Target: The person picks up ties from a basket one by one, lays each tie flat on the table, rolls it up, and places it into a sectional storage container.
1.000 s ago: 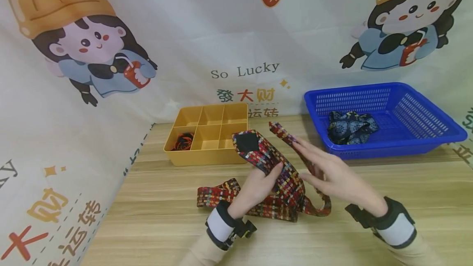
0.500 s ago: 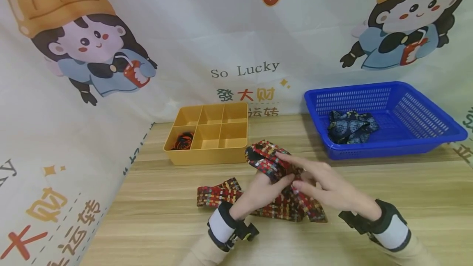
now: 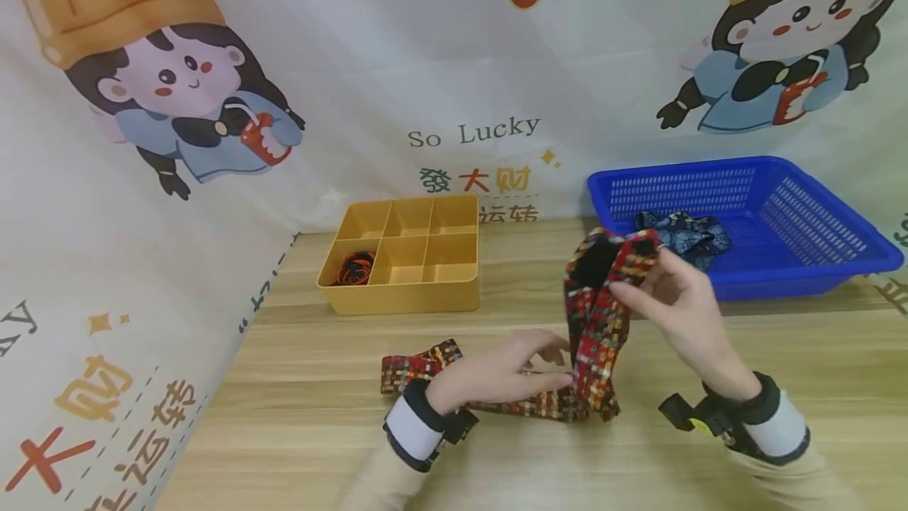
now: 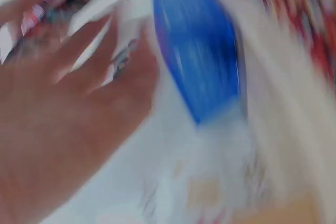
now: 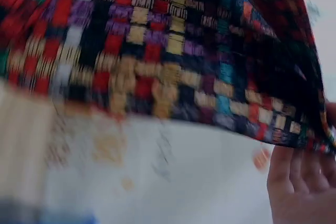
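Observation:
A red, multicoloured woven necktie [image 3: 599, 337] hangs folded from my right hand [image 3: 688, 306], which pinches its two ends together in front of the blue basket. The dark lining shows at the upper end. The lower part touches the wooden table, and the rest of the length lies to the left behind my left hand [image 3: 500, 369]. That hand's fingers are loosely bent beside the hanging fold, holding nothing. In the right wrist view the necktie [image 5: 152, 51] stretches across to the fingers at the right edge. The left wrist view is blurred, with my left hand's fingers spread apart.
A yellow six-compartment box [image 3: 404, 298] stands at the back, a rolled black-and-orange strip [image 3: 355, 268] in its front left compartment. The blue basket [image 3: 809, 286] at the back right holds a folded dark blue patterned cloth [image 3: 698, 235]. A printed curtain hangs behind.
My right hand has brought the necktie's ends together and lifted them up and right, toward the basket. My left hand has let go of the wide end and lowered slightly.

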`<action>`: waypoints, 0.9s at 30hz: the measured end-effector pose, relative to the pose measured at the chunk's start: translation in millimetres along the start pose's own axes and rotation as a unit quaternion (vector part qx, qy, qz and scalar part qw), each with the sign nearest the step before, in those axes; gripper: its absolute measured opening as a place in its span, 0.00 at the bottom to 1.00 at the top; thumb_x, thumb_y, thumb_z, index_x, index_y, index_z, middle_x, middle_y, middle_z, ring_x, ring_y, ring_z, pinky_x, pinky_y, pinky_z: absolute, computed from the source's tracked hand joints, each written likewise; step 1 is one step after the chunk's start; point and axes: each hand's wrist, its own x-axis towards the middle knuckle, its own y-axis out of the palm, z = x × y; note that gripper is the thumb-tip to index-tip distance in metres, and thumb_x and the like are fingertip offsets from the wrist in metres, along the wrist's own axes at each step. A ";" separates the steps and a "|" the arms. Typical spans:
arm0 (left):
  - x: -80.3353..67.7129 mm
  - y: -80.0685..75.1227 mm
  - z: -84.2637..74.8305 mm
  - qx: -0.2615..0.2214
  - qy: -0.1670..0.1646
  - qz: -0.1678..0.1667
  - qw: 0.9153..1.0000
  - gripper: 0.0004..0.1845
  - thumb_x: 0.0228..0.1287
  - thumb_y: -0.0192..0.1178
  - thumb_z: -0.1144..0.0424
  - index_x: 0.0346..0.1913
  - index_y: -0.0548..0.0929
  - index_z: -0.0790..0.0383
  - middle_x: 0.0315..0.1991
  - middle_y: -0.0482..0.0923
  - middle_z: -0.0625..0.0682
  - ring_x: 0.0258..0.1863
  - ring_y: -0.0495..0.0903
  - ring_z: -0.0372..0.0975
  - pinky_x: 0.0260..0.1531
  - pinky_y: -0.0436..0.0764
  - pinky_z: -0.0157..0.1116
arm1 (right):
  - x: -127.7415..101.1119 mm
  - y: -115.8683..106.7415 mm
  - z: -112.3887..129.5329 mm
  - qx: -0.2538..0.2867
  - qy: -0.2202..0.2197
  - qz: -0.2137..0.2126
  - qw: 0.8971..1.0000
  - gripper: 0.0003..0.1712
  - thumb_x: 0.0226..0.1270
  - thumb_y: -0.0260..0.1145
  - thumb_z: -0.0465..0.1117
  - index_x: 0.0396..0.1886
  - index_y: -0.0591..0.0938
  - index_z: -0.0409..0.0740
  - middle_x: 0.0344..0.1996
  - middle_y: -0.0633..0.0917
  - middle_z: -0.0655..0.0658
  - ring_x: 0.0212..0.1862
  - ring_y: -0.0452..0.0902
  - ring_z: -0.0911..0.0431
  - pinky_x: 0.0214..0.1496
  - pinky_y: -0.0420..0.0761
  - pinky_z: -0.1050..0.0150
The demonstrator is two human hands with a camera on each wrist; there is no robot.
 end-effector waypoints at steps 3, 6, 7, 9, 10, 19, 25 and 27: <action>-20.7 -8.3 20.2 0.121 -0.091 0.036 0.988 0.35 0.58 0.63 0.45 0.65 0.69 0.56 0.62 0.72 0.54 0.61 0.72 0.45 0.57 0.75 0.40 | 5.0 -23.0 9.2 0.038 0.000 -0.116 0.993 0.16 0.60 0.61 0.22 0.46 0.80 0.39 0.35 0.85 0.52 0.33 0.80 0.64 0.35 0.78 0.74; -46.6 -13.2 42.7 0.193 -0.172 0.037 0.965 0.41 0.45 0.74 0.47 0.63 0.71 0.55 0.62 0.71 0.55 0.63 0.69 0.50 0.58 0.73 0.51 | 9.2 -52.2 14.2 0.070 0.020 -0.214 0.974 0.18 0.62 0.61 0.26 0.51 0.76 0.39 0.41 0.84 0.49 0.38 0.81 0.62 0.36 0.79 0.76; -53.8 -13.5 50.4 0.202 -0.187 0.029 0.961 0.41 0.42 0.76 0.49 0.62 0.73 0.55 0.61 0.71 0.56 0.63 0.67 0.52 0.58 0.71 0.54 | 10.6 -62.5 14.1 0.070 0.030 -0.244 0.967 0.18 0.62 0.61 0.27 0.52 0.74 0.40 0.40 0.83 0.48 0.37 0.80 0.62 0.34 0.78 0.77; -64.6 -12.6 64.8 0.205 -0.205 0.006 0.957 0.39 0.38 0.78 0.52 0.58 0.75 0.57 0.58 0.72 0.57 0.60 0.67 0.53 0.56 0.71 0.57 | 12.9 -82.1 11.8 0.065 0.052 -0.293 0.952 0.19 0.63 0.61 0.28 0.53 0.72 0.42 0.37 0.82 0.49 0.35 0.78 0.62 0.30 0.74 0.79; -68.4 -11.8 71.7 0.209 -0.206 -0.007 0.956 0.37 0.38 0.78 0.52 0.56 0.76 0.58 0.57 0.72 0.58 0.59 0.68 0.53 0.56 0.71 0.58 | 13.8 -91.0 10.0 0.056 0.064 -0.314 0.946 0.19 0.63 0.61 0.29 0.53 0.72 0.43 0.35 0.81 0.49 0.34 0.76 0.63 0.29 0.72 0.79; -103.7 -28.0 121.8 0.112 -0.173 -0.079 0.975 0.12 0.57 0.61 0.70 0.45 0.81 0.67 0.44 0.80 0.60 0.42 0.78 0.46 0.44 0.78 0.45 | 8.0 -150.2 -18.3 0.053 0.122 -0.325 0.936 0.14 0.67 0.56 0.29 0.40 0.61 0.48 0.29 0.57 0.53 0.34 0.62 0.69 0.36 0.66 0.83; -144.8 -62.9 151.1 -0.198 -0.199 -0.067 0.958 0.24 0.65 0.57 0.66 0.61 0.65 0.73 0.41 0.79 0.63 0.31 0.81 0.39 0.31 0.80 0.34 | -1.5 -239.2 -104.5 0.052 0.087 -0.305 0.947 0.22 0.61 0.62 0.28 0.35 0.58 0.50 0.26 0.56 0.54 0.32 0.56 0.63 0.46 0.72 0.81; -157.0 -70.6 158.9 -0.261 -0.210 -0.077 0.939 0.29 0.65 0.57 0.64 0.64 0.61 0.73 0.44 0.79 0.62 0.33 0.82 0.37 0.35 0.79 0.34 | -6.8 -268.6 -134.9 0.013 0.100 -0.301 0.948 0.25 0.59 0.66 0.31 0.35 0.58 0.53 0.25 0.54 0.54 0.29 0.54 0.64 0.46 0.73 0.80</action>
